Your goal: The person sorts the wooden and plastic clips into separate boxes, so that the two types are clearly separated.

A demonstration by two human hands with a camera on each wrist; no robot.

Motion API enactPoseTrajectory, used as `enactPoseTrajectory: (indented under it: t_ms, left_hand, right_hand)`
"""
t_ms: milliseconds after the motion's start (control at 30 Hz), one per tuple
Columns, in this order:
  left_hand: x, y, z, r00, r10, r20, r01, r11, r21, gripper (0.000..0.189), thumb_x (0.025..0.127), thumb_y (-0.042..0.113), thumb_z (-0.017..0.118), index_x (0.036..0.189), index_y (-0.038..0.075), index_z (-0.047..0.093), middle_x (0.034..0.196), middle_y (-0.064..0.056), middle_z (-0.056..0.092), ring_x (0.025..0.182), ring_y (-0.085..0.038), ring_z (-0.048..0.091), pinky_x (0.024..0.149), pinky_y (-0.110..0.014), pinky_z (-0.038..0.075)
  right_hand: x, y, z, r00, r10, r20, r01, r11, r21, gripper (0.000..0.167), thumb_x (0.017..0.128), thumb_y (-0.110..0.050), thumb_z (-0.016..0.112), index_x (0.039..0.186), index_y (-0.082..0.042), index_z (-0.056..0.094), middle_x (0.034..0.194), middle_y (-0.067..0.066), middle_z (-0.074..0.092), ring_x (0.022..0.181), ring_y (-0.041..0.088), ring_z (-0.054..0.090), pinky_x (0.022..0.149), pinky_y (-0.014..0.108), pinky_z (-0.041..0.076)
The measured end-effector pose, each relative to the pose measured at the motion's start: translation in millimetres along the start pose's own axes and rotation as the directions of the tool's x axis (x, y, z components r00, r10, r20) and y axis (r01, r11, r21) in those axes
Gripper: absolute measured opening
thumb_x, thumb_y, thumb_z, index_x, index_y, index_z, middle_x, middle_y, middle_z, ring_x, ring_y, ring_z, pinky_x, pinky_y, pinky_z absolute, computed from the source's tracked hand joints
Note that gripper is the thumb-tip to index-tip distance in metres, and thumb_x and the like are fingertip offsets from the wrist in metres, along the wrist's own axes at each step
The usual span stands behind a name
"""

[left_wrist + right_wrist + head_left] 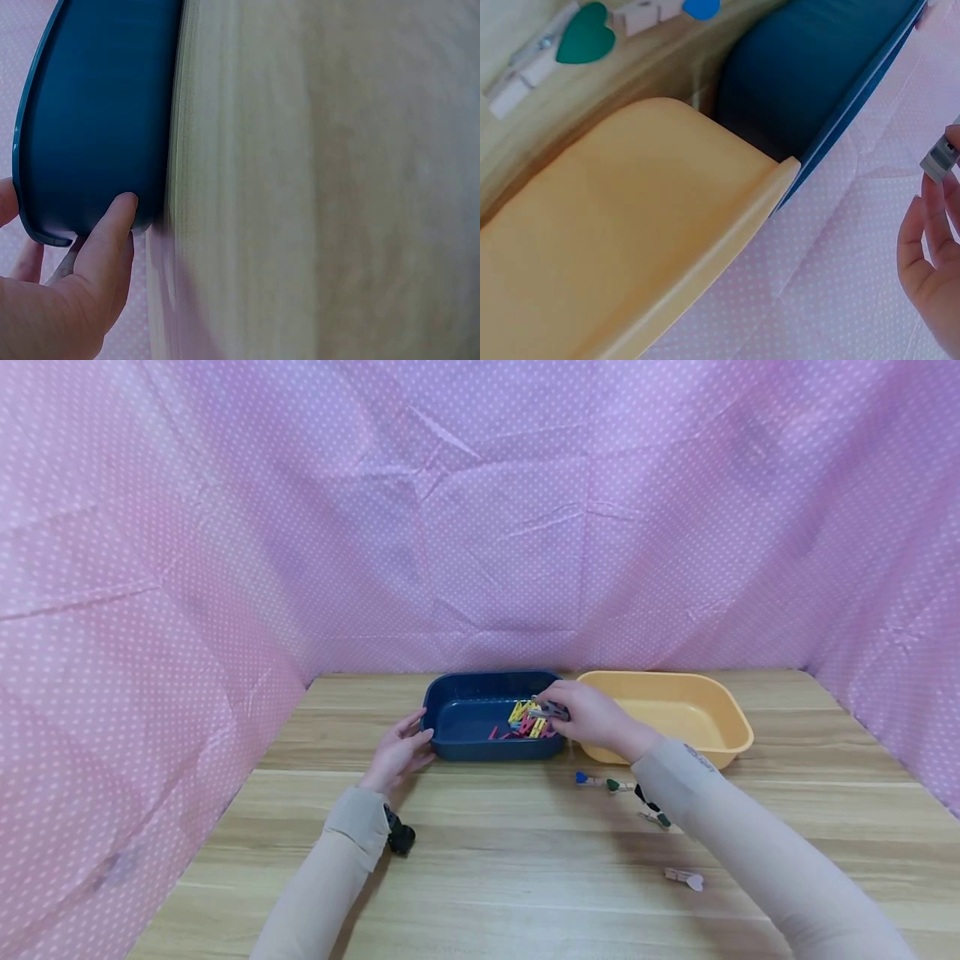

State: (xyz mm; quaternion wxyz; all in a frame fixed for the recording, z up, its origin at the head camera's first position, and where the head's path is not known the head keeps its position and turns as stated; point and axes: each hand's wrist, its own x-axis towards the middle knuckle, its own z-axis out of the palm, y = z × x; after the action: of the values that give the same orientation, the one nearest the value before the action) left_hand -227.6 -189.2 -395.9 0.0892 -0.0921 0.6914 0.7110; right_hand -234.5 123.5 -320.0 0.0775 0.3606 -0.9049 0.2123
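Observation:
A navy blue plastic basin point(480, 750) stands at the back of the table, with several yellow, red and pink clothespins point(538, 727) heaped toward its right end. My left hand point(397, 752) holds the basin's left end; in the left wrist view the thumb point(112, 229) lies against the outer wall and another finger is at the rim. Over the basin's right end, my right hand point(585, 710) pinches a grey clip point(553, 710) between thumb and fingertips. The grey clip point(941, 157) shows only partly at the right edge of the right wrist view.
A yellow basin point(738, 739) stands close to the blue one's right side. Wooden clothespins with hearts lie in front: a blue one point(588, 780), green ones point(619, 786) and a pale pink one point(684, 879). Pink dotted cloth point(480, 568) hangs behind and beside the table.

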Motion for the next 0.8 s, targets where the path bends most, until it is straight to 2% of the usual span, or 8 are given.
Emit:
enactPoseTrajectory:
  t_ms: [300, 567, 800]
  left_hand:
    - [-2.1, -0.1, -0.3, 1.0, -0.002, -0.008, 0.002, 1.0, 0.004, 0.053, 0.098, 0.01, 0.051, 0.147, 0.017, 0.035, 0.154, -0.017, 0.025, 0.134, -0.035, 0.039, 0.103, -0.05, 0.041]
    - [-3.0, 1.6, -0.5, 1.0, -0.002, 0.001, 0.002, 1.0, 0.005, 0.052, 0.098, 0.01, 0.05, 0.147, 0.018, 0.034, 0.155, -0.016, 0.023, 0.134, -0.034, 0.039, 0.103, -0.049, 0.041]
    - [-2.6, 2.8, 0.4, 1.0, 0.002, 0.011, -0.002, 1.0, 0.003, 0.053, 0.098, 0.01, 0.051, 0.148, 0.017, 0.034, 0.155, -0.016, 0.024, 0.134, -0.034, 0.039, 0.103, -0.049, 0.041]
  right_hand:
    - [19.0, -0.3, 5.1, 1.0, 0.008, 0.029, -0.006, 0.999, -0.053, 0.03, 0.085, -0.006, 0.068, 0.115, -0.003, 0.065, 0.108, 0.009, 0.065, 0.075, 0.014, 0.053, 0.073, 0.034, 0.052]
    - [35.4, -7.7, 12.2, 0.998, 0.043, 0.039, -0.042, 0.998, -0.039, 0.031, 0.087, -0.009, 0.067, 0.117, -0.004, 0.065, 0.11, 0.008, 0.065, 0.089, 0.019, 0.059, 0.086, 0.038, 0.052]
    - [40.6, -11.2, 17.9, 0.99, 0.107, 0.09, -0.104, 0.994, -0.035, 0.035, 0.088, -0.017, 0.067, 0.121, -0.007, 0.062, 0.119, 0.01, 0.061, 0.107, 0.024, 0.058, 0.098, 0.04, 0.048]
